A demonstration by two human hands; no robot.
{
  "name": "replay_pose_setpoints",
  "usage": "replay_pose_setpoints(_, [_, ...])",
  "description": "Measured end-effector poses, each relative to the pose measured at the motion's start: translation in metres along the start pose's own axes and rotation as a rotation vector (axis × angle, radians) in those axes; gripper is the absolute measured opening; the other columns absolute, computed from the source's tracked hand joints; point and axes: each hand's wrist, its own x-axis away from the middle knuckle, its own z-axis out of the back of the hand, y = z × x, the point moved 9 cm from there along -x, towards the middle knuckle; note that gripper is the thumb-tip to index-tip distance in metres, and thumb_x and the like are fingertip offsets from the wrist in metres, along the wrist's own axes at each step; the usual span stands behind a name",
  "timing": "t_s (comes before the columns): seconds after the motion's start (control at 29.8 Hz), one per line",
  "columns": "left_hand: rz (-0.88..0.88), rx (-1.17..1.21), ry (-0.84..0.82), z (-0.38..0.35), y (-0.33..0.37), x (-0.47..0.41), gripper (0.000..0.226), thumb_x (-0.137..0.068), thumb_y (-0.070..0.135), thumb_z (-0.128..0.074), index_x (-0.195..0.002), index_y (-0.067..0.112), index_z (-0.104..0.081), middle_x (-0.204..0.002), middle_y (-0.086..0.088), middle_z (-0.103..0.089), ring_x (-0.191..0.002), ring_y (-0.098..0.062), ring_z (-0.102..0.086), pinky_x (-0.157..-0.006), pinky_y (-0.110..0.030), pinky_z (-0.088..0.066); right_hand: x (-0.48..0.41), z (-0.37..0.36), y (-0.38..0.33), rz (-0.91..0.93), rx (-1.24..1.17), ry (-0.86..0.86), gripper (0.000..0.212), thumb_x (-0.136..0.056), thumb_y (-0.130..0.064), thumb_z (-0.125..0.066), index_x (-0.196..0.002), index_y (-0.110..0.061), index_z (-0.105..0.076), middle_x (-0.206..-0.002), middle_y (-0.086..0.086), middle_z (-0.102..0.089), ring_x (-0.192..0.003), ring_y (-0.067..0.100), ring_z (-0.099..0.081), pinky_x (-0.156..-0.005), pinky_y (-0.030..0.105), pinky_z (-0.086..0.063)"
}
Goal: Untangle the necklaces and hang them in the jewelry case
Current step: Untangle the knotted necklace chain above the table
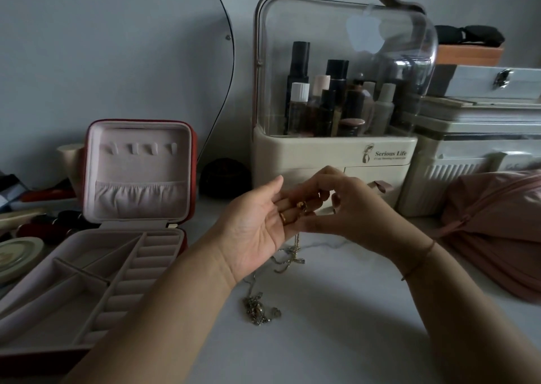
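Left hand [257, 225] lies open, palm up, with a gold necklace [295, 246] draped from its fingers. Right hand [348, 208] pinches the chain. The jewelry case [137, 172] stands open at left on the surface [336, 325].

The jewelry case [96, 266] lies open left of the cosmetics organizer [336, 149], its lid upright. In front of the organizer, both hands meet above the table [336, 325]; tangled necklaces [260, 310] lie below them. A pouch [497, 231] sits to the organizer's right.
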Motion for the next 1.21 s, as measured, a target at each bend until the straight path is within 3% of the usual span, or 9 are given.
replay_pose_setpoints(0.13, [0.007,-0.002,0.017,0.002,-0.002,0.0,0.046,-0.1,0.029,-0.034,-0.12,-0.006,-0.054,-0.12,-0.024,-0.062,-0.114,-0.029,-0.06,-0.087,-0.034,-0.052,0.0,0.002,0.0,0.0,0.035,-0.025,0.039,-0.066,-0.025,-0.082,-0.104,-0.027,-0.07,-0.099,-0.008,-0.056,-0.084,-0.001,-0.053,-0.069,0.009,-0.042])
replay_pose_setpoints(0.37, [0.037,0.004,0.016,-0.003,-0.006,0.003,0.049,-0.098,0.031,-0.037,-0.122,-0.01,-0.051,-0.115,-0.024,-0.061,-0.095,-0.024,-0.062,-0.088,-0.037,-0.052,0.0,0.004,0.003,-0.036,-0.048,0.035,0.013,-0.072,-0.029,-0.077,-0.08,-0.024,-0.068,-0.078,0.002,-0.064,-0.064,0.001,-0.053,-0.06,0.014,-0.044])
replay_pose_setpoints(0.5, [0.055,0.027,-0.011,-0.006,-0.008,0.005,0.048,-0.098,0.029,-0.036,-0.123,-0.01,-0.05,-0.123,-0.028,-0.057,-0.11,-0.032,-0.059,-0.091,-0.041,-0.05,0.0,0.004,0.008,-0.092,-0.142,0.07,0.034,-0.068,-0.043,-0.067,-0.08,-0.012,-0.068,-0.072,0.012,-0.068,-0.064,0.013,-0.058,-0.062,0.029,-0.051])
replay_pose_setpoints(0.67, [0.036,-0.036,-0.059,-0.01,-0.006,0.006,0.029,-0.091,-0.001,-0.036,-0.108,-0.009,-0.059,-0.098,-0.025,-0.069,-0.087,-0.028,-0.071,-0.079,-0.034,-0.058,-0.001,0.016,0.013,-0.128,-0.338,0.201,0.032,-0.071,-0.042,-0.065,-0.074,-0.011,-0.066,-0.06,0.0,-0.065,-0.056,0.009,-0.056,-0.054,0.018,-0.047])
replay_pose_setpoints(0.77, [0.015,-0.171,-0.052,-0.01,-0.007,0.007,0.026,-0.087,-0.011,-0.045,-0.106,-0.005,-0.062,-0.093,-0.019,-0.072,-0.077,-0.021,-0.072,-0.07,-0.028,-0.059,0.001,0.018,0.022,-0.205,-0.444,0.252,0.032,-0.072,-0.039,-0.065,-0.073,-0.008,-0.062,-0.056,0.003,-0.059,-0.054,0.016,-0.049,-0.055,0.026,-0.042])
replay_pose_setpoints(0.94, [-0.046,-0.414,0.08,0.004,0.001,0.009,0.015,-0.083,0.008,-0.063,-0.097,0.009,-0.068,-0.084,-0.007,-0.075,-0.048,-0.008,-0.063,-0.046,-0.017,-0.052,0.004,-0.003,0.029,-0.321,-0.587,0.035,0.044,-0.073,-0.039,-0.061,-0.095,-0.001,-0.066,-0.072,0.012,-0.061,-0.066,0.025,-0.05,-0.059,0.027,-0.042])
replay_pose_setpoints(1.01, [-0.076,-0.438,0.116,0.007,0.005,0.009,0.016,-0.081,0.012,-0.066,-0.098,0.011,-0.069,-0.08,-0.004,-0.074,-0.042,-0.005,-0.057,-0.043,-0.016,-0.048,0.007,-0.017,0.026,-0.358,-0.655,-0.115,0.05,-0.08,-0.042,-0.053,-0.109,-0.003,-0.065,-0.071,0.004,-0.06,-0.064,0.016,-0.052,-0.055,0.022,-0.043])
replay_pose_setpoints(1.11, [-0.106,-0.445,0.154,0.01,0.008,0.01,0.021,-0.076,0.017,-0.069,-0.097,0.012,-0.068,-0.066,0.003,-0.071,-0.04,-0.005,-0.055,-0.043,-0.017,-0.047,0.009,-0.026,0.021,-0.347,-0.693,-0.207,0.042,-0.081,-0.039,-0.055,-0.102,-0.004,-0.065,-0.071,-0.001,-0.058,-0.064,0.01,-0.052,-0.054,0.02,-0.044])
replay_pose_setpoints(1.21, [-0.106,-0.42,0.159,0.011,0.008,0.009,0.017,-0.084,0.019,-0.064,-0.098,0.009,-0.068,-0.08,-0.005,-0.073,-0.045,-0.009,-0.06,-0.044,-0.019,-0.049,0.008,-0.022,0.022,-0.358,-0.634,-0.151,0.03,-0.07,-0.03,-0.067,-0.087,-0.005,-0.063,-0.067,-0.001,-0.059,-0.06,0.01,-0.048,-0.053,0.018,-0.042])
